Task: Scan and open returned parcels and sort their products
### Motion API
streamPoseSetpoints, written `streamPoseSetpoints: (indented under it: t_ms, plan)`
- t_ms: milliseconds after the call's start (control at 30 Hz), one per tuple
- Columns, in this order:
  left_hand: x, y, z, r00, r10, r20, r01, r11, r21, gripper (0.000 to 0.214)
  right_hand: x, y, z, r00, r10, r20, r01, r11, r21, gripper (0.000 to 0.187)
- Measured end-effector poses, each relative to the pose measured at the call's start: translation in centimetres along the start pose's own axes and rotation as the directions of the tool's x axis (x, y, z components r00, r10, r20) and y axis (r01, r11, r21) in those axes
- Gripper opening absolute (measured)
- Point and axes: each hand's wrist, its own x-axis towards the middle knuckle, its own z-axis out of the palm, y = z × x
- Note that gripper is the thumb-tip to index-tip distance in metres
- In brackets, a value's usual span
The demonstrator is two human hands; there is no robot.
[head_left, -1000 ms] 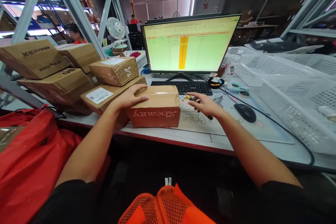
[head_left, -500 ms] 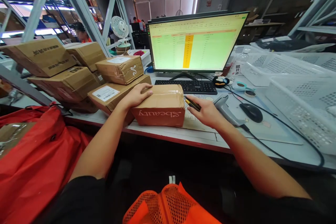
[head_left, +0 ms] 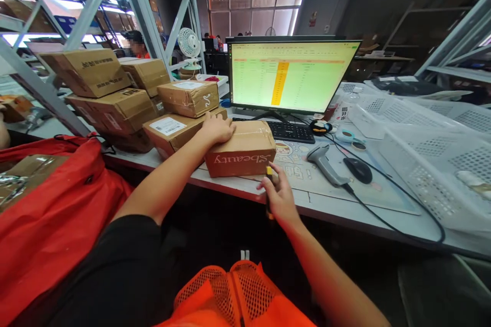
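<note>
A red bag [head_left: 49, 225] fills the lower left of the frame and white baskets [head_left: 429, 138] fill the right. The table [head_left: 402, 222] runs across the middle, with a lit monitor [head_left: 293, 76] at upper centre and a stack of boxes [head_left: 111, 97] at upper left.

At centre, near the table's front edge and just beside the stack, lies 1 taped box [head_left: 245, 150] with its printed side facing the camera upside down. The left hand [head_left: 218, 129] lies flat and open on the box's top left corner, pressing down, not clasping. The right hand [head_left: 282, 199] sits just below and right of the box, at the table's edge. It is closed around a thin yellow-and-black cutter [head_left: 269, 171]. The cutter's yellow end points up at the box's lower right corner; I cannot tell whether it touches the cardboard. A scanner [head_left: 324, 161] and a mouse [head_left: 357, 169] lie to the right.

As I judge it, the work goes best if the left hand bears down so the box cannot slide. Its fingers should stay off the taped top, and the cutter should be held shallow.
</note>
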Motion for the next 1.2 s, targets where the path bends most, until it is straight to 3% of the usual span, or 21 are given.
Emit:
streamPoseSetpoints:
  t_ms: [100,167,233,333,400,500,567,633,700,767,833,933,1033,1200]
  plan:
    - [1.1,0.0,-1.2,0.997,-0.017,0.079,0.017,1.000,-0.004,0.067,2.7,1.1,3.1,0.979,-0.177,-0.105,0.178,0.984,-0.002,0.066]
    - [0.9,0.1,-1.9,0.995,-0.032,0.090,0.033,0.999,-0.013,0.064,6.2,1.5,3.3,0.938,-0.287,-0.196,0.270,0.957,-0.108,0.064]
    - [-0.5,0.7,-2.1,0.996,-0.027,0.088,0.030,0.999,-0.028,0.060,10.2,1.2,2.1,0.923,-0.311,-0.224,0.248,0.930,-0.272,0.062]
    - [-4.6,2.5,-1.6,0.998,0.038,0.048,-0.034,0.996,-0.087,0.066,16.1,-0.6,-0.7,0.972,-0.204,-0.114,0.130,0.878,-0.460,0.058]
    - [-8.0,4.2,-0.9,0.987,0.155,-0.044,-0.160,0.968,-0.194,0.075,19.2,-2.5,-2.8,0.985,-0.166,-0.037,0.123,0.844,-0.522,0.052]
    - [-11.8,5.8,0.5,0.913,0.356,-0.199,-0.400,0.878,-0.264,0.071,21.7,-5.7,-6.6,0.975,-0.219,-0.045,0.148,0.783,-0.604,0.041]
    - [-12.4,5.7,1.2,0.860,0.441,-0.257,-0.489,0.857,-0.166,0.064,21.6,-7.3,-9.9,0.957,-0.275,-0.091,0.149,0.737,-0.659,0.040]
    - [-11.4,4.9,1.8,0.804,0.486,-0.342,-0.533,0.845,-0.054,0.062,20.1,-7.7,-13.5,0.939,-0.319,-0.128,0.137,0.689,-0.711,0.043]
    - [-9.7,3.8,2.5,0.748,0.496,-0.441,-0.557,0.830,-0.011,0.069,17.4,-7.0,-16.5,0.929,-0.353,-0.114,0.134,0.606,-0.784,0.048]
    - [-8.2,3.3,3.3,0.728,0.489,-0.480,-0.573,0.819,-0.035,0.077,14.0,-5.6,-18.2,0.942,-0.332,-0.039,0.152,0.531,-0.834,0.049]
    - [-7.6,3.8,4.4,0.750,0.455,-0.480,-0.553,0.830,-0.077,0.075,10.6,-4.4,-18.0,0.960,-0.278,0.035,0.176,0.502,-0.847,0.048]
    - [-8.2,5.5,5.8,0.781,0.345,-0.520,-0.475,0.869,-0.138,0.063,7.8,-4.1,-15.6,0.967,-0.237,0.096,0.207,0.504,-0.839,0.047]
    - [-9.3,6.8,6.6,0.781,0.266,-0.565,-0.439,0.877,-0.195,0.055,8.1,-5.4,-13.5,0.966,-0.228,0.121,0.223,0.501,-0.836,0.046]
    - [-10.0,7.4,7.5,0.789,0.192,-0.584,-0.394,0.887,-0.241,0.047,8.1,-6.8,-12.3,0.969,-0.218,0.120,0.214,0.482,-0.850,0.045]
